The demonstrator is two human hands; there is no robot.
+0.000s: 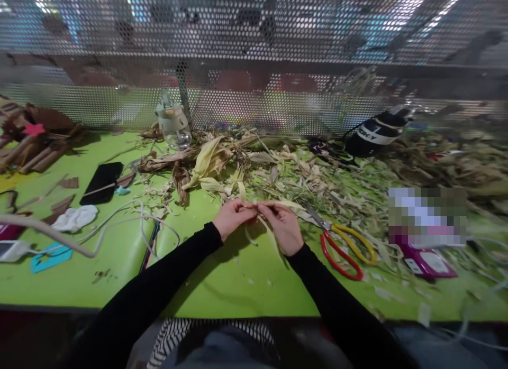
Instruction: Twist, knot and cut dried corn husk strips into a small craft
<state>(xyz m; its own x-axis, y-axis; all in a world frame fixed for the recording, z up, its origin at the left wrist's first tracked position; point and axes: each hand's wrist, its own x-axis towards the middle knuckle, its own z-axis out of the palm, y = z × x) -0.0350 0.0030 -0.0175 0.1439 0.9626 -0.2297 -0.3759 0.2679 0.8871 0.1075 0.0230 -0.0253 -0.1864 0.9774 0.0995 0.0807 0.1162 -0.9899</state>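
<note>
Both of my hands meet over the green tabletop [238, 284], fingers pinched close together. My left hand [233, 218] is closed on pale strips of dried husk [273, 243]. Opposite it, my right hand [284, 226] pinches the same husk strips, whose ends hang down and stick out to the right. Just right of that hand lie scissors [326, 226] with one red and one yellow handle, blades toward the heap. Beyond my fingers rests a larger yellowish husk [209, 163]. The exact spot where the fingertips meet is too small to make out.
A heap of husk scraps [301, 184] spreads across the back and right. A clear bottle [174, 123] and a black bottle [377, 134] stand near the perforated metal screen [246, 99]. A phone [102, 183], a white cable [99, 242] and a blue tag [51, 257] lie left.
</note>
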